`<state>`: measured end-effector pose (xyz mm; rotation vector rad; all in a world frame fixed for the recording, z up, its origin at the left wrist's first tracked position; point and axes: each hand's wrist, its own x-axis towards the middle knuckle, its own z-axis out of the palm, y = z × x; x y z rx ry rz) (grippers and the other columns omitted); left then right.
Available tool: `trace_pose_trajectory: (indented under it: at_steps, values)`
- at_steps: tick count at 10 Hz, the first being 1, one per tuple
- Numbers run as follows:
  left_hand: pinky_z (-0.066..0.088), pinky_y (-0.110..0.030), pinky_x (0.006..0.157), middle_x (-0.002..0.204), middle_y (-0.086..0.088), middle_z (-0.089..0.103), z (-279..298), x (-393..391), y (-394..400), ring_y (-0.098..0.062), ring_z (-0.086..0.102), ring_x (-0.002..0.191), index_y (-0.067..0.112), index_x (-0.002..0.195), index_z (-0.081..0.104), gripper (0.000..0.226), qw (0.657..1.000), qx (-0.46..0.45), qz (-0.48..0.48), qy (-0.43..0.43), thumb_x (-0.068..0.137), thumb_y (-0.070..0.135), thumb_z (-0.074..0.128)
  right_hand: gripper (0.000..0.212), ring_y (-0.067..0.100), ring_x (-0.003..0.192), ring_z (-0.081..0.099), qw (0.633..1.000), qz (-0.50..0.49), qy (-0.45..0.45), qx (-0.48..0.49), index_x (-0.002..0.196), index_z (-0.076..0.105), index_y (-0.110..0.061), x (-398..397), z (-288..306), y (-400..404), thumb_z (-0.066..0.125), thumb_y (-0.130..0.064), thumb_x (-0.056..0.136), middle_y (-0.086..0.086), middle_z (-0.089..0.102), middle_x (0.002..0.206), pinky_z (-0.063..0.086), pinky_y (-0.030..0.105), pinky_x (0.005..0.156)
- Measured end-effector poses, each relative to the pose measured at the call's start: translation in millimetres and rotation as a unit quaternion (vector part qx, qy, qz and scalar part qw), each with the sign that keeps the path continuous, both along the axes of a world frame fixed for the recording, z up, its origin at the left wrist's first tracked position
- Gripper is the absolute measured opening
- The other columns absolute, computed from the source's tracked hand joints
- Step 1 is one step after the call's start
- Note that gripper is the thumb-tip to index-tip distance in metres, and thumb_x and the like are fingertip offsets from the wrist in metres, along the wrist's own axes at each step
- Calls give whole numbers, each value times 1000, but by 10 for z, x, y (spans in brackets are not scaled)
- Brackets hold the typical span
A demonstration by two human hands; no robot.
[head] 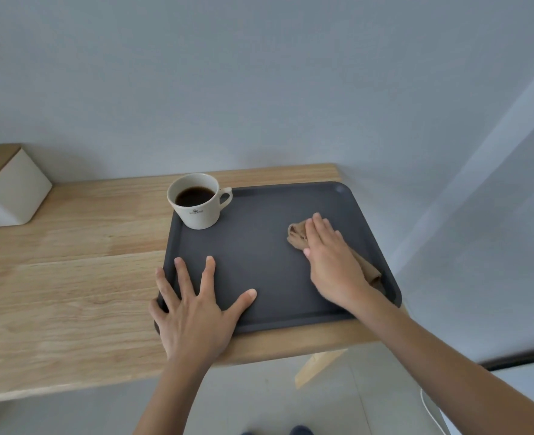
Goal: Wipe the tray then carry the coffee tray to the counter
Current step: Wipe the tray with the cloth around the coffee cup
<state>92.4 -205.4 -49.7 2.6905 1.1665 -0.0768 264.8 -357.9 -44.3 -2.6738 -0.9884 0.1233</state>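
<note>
Head view. My left hand lies flat with fingers spread, pressing the near left corner of the dark grey tray onto the wooden table; the little finger hangs over the tray's rim. My right hand is flat too, fingers together, palm down on a crumpled brown cloth that pokes out ahead of the fingertips and trails back past the wrist side toward the tray's right rim.

The coffee cup, white and holding dark coffee well below the brim, stands in the tray's far left corner, well ahead of my left fingertips, handle pointing toward the right hand's side. A white box with a wooden lid sits far off beyond my left hand, against the wall.

Step, as I judge it: wiping, right half of the tray; carrying not begun.

Risks:
- Tray sits at the table's end, its right rim near the edge; a hard sideways wipe could slide it off if my left hand eases up.
- Sweeping toward the cup could knock it and spill coffee over the wiped surface.
- At the lift, the cup's off-centre weight may tilt the tray.
</note>
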Motion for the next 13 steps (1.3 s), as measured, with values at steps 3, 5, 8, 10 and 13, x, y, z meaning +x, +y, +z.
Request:
trace_pose_trajectory:
  at_steps: [3,5,8,10,13]
  values:
    - [15,-53,112,164,-6,-6,-6,8,24,-36,-14,147,44,150,0,98,1000,-1,0,10,65,92,11,55,14,150,2,981,193,7,23,152,15,-24,-201,9,-95,33,-11,101,-1,7,162,4,26,120]
    - [12,-52,114,164,-6,-7,-6,-23,48,-35,-16,147,45,149,1,99,1000,-21,-1,6,64,92,17,51,16,149,12,980,187,35,51,148,30,-22,143,31,-168,34,-6,100,0,20,160,9,32,121]
    - [12,-53,115,164,-6,-8,16,13,37,-35,-17,147,45,149,0,98,1000,-22,0,4,64,92,15,55,23,149,14,998,27,2,62,148,30,-17,480,-29,40,36,3,96,5,22,159,14,38,120]
    - [12,-54,114,164,-6,-8,30,5,5,-35,-17,147,45,149,-1,97,1000,-14,2,4,66,92,14,55,18,148,15,984,152,-9,87,147,33,-18,-53,-36,28,40,2,96,2,24,159,9,28,118]
    - [6,-54,116,164,-8,-7,51,-18,11,-36,-18,147,45,150,-2,94,1000,-1,2,-4,69,90,11,46,6,141,32,967,180,108,141,138,49,-19,-133,247,-122,55,-31,94,-2,47,147,26,30,118]
